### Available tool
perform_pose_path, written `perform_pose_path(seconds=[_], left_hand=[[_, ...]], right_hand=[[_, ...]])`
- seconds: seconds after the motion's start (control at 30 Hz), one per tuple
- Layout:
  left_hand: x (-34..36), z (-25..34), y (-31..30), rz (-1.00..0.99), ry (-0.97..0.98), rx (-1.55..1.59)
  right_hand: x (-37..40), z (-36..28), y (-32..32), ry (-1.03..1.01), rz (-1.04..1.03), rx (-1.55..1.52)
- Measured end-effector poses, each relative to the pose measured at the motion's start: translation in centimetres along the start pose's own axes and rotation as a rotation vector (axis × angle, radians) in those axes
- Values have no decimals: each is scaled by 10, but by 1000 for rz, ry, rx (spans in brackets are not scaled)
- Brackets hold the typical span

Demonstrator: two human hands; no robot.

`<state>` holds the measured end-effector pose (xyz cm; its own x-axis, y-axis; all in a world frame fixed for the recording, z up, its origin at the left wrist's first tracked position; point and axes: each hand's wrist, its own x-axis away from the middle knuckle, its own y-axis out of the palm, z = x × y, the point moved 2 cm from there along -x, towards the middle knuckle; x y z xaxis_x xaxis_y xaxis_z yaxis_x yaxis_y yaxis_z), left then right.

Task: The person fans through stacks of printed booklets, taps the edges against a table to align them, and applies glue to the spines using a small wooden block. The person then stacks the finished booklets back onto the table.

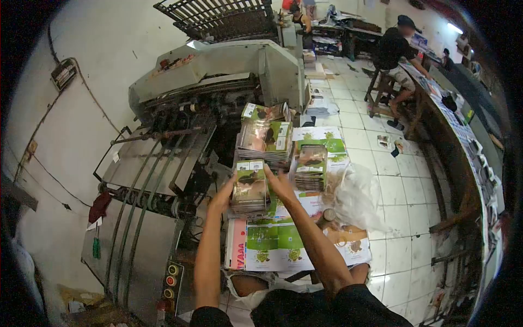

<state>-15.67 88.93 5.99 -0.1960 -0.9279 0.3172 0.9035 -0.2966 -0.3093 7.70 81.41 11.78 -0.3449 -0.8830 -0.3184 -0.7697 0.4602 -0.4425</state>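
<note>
Between my two hands is a stack of printed cards or booklets (250,188) with a green and brown cover. My left hand (227,192) presses on the stack's left side, and my right hand (276,182) holds its right side near the top corner. Just beyond stands a taller pile of similar pieces (265,136), and a smaller pile (311,168) is to the right. Beneath them lie large printed sheets (278,242) with green and white panels. Some fingers are hidden behind the stack.
A large machine (218,71) with a feed table (152,158) and buttons stands on the left. Crumpled clear plastic (354,199) lies right of the piles. A seated person (395,49) works at a long bench (452,131) on the right. Another person (301,20) is farther back.
</note>
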Motion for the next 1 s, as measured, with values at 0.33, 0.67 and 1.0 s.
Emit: perform_pose_path(seconds=[0.33, 0.67, 1.0], left_hand=[[97, 27, 25, 58, -336, 72], [200, 20, 61, 104, 466, 485], [184, -58, 92, 250, 738, 306]], right_hand=[[78, 3, 10, 495, -689, -934], [112, -16, -74, -63, -579, -505], [139, 18, -57, -108, -645, -746]])
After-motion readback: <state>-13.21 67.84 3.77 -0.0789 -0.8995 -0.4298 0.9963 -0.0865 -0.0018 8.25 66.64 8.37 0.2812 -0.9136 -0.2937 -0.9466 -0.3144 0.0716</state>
